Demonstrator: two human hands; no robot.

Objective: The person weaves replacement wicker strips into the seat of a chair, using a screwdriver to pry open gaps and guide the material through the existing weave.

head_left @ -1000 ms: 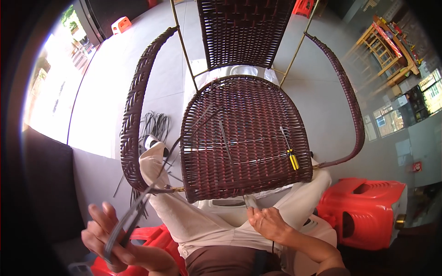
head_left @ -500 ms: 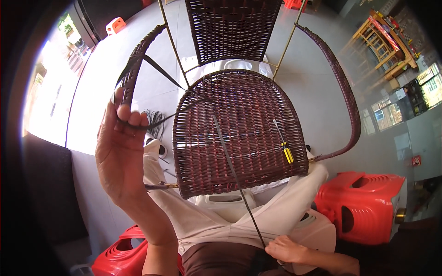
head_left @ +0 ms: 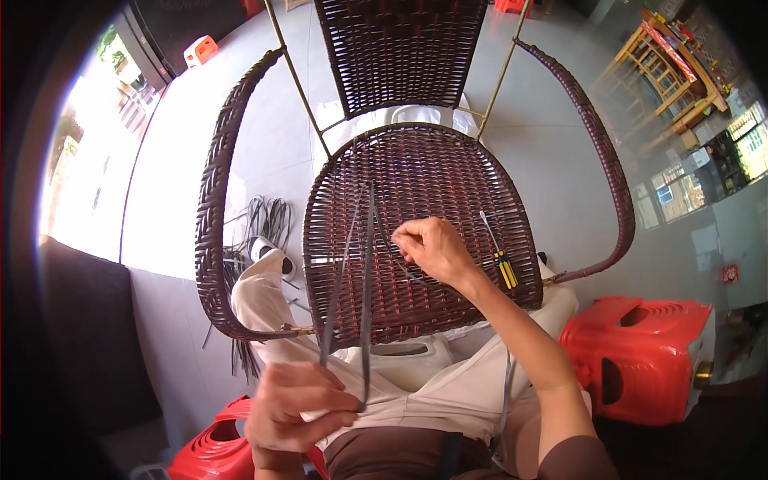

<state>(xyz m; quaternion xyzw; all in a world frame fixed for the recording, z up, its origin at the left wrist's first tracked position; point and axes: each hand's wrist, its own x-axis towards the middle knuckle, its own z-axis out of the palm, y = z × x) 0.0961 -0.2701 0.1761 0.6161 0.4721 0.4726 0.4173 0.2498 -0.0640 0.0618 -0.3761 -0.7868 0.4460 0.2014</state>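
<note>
A brown woven chair seat [head_left: 416, 172] fills the middle, with a dark flat weaving strip [head_left: 367, 296] rising from its centre. My left hand [head_left: 300, 412], low over my lap, is closed on that strip, and two lengths run from it up to the weave. Over the middle of the seat, my right hand [head_left: 436, 250] has its fingers curled together. Another length of the strip passes at its fingertips and seems pinched there, though the grip is partly hidden. Right of this hand, a screwdriver [head_left: 502, 260] with a yellow and black handle lies on the seat.
Woven armrests [head_left: 214, 200] curve out on both sides, below the woven backrest [head_left: 400, 52]. A bundle of dark strips [head_left: 270, 220] lies on the floor at left, near my shoe. Red plastic stools [head_left: 640, 360] stand close on both sides. Wooden furniture [head_left: 668, 76] is far right.
My left hand has come down from beside the left armrest to my lap, drawing the strip with it. My right hand has moved from my lap up over the seat.
</note>
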